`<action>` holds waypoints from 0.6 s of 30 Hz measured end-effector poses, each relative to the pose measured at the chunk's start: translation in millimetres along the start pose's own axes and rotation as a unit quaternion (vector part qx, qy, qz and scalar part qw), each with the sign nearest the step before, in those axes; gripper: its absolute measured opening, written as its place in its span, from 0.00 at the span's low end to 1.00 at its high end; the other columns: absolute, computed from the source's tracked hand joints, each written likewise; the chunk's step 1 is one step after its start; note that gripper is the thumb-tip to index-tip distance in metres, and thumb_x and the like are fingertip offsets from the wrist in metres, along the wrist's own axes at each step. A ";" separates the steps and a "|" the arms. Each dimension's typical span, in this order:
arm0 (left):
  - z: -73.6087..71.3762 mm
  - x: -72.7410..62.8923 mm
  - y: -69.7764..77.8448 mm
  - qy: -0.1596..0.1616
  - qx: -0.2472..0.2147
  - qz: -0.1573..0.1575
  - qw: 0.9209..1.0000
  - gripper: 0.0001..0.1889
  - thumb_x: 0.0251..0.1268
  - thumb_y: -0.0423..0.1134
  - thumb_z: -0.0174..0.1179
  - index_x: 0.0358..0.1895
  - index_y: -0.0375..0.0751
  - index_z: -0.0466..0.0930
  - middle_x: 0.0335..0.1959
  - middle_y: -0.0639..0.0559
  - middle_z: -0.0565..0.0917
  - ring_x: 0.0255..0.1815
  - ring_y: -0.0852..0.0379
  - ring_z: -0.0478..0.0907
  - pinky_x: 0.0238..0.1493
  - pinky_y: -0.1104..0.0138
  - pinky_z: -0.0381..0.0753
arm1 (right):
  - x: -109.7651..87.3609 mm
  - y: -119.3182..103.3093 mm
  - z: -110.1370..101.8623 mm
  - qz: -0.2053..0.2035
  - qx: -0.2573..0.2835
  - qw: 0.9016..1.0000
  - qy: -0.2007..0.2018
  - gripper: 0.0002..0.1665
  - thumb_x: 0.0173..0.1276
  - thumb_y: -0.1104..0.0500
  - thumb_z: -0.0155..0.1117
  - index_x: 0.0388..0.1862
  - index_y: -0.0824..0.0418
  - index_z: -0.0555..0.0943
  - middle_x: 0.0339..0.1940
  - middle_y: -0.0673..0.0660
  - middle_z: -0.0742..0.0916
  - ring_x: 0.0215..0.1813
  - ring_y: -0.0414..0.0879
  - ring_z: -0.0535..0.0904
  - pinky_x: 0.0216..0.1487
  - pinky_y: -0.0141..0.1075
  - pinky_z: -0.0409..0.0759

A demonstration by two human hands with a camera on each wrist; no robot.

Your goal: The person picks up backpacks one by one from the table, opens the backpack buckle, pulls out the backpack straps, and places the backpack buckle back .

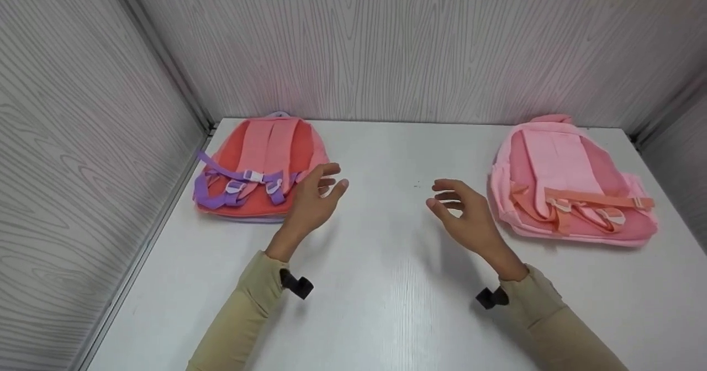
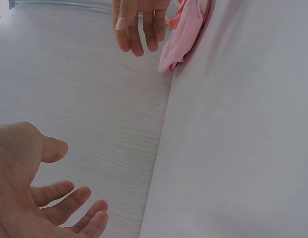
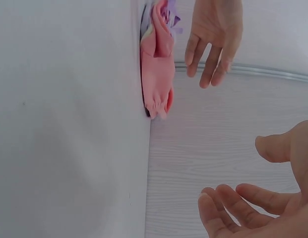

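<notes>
On the left of the white table lies a coral-red backpack (image 1: 265, 150), its purple straps and white buckles facing up. My left hand (image 1: 314, 197) hovers by its right edge, in front of part of it, fingers loosely bent and nothing held. A pale pink backpack (image 1: 569, 178) with orange straps lies on the right, also strap side up. My right hand (image 1: 467, 216) is just left of that one, raised over the table, palm inward and holding nothing. Both wrist views show relaxed, parted fingers, as on the left hand (image 2: 49, 193) and the right hand (image 3: 258, 198).
The white tabletop (image 1: 381, 238) runs between the two backpacks. Wood-grain panels stand behind (image 1: 375, 45) and at the left (image 1: 72, 167), with another at the right edge. A small black camera mount sits on each wrist over tan sleeves.
</notes>
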State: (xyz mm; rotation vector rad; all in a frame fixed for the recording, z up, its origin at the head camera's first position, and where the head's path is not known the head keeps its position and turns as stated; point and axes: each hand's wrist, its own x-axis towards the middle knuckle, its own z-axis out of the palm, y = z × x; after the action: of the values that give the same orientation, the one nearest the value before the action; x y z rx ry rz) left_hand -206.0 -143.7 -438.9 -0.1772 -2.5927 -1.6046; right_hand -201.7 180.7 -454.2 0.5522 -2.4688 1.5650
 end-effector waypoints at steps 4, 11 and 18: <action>-23.8 -6.9 -4.9 0.020 -0.004 -0.006 1.000 0.27 0.79 0.46 0.63 0.74 0.42 0.74 0.73 0.44 0.78 0.72 0.44 0.77 0.75 0.51 0.76 | 6.4 -5.9 13.5 -0.015 0.011 1.000 -0.016 0.24 0.74 0.61 0.73 0.66 0.66 0.81 0.60 0.62 0.88 0.60 0.61 0.86 0.63 0.55 0.84; -65.9 -18.0 -13.9 0.052 -0.004 -0.009 0.999 0.26 0.81 0.44 0.62 0.74 0.39 0.73 0.74 0.41 0.77 0.73 0.43 0.77 0.75 0.51 0.75 | 16.9 -15.3 27.7 -0.017 0.025 0.999 -0.031 0.25 0.76 0.58 0.72 0.67 0.66 0.80 0.61 0.61 0.87 0.61 0.57 0.86 0.64 0.50 0.84; -103.2 -31.0 -22.0 0.091 0.021 -0.036 0.995 0.25 0.82 0.43 0.60 0.75 0.38 0.72 0.75 0.42 0.76 0.74 0.42 0.75 0.78 0.50 0.71 | 23.1 -20.4 41.3 -0.014 0.036 0.999 -0.034 0.26 0.77 0.56 0.71 0.68 0.66 0.79 0.62 0.61 0.86 0.62 0.57 0.85 0.65 0.50 0.83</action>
State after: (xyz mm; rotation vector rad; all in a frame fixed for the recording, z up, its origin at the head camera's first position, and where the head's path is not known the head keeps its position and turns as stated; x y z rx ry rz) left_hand -177.2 -247.5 -416.5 0.0628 -2.5171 -1.5075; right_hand -212.6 130.8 -447.4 0.6594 -2.4506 1.6578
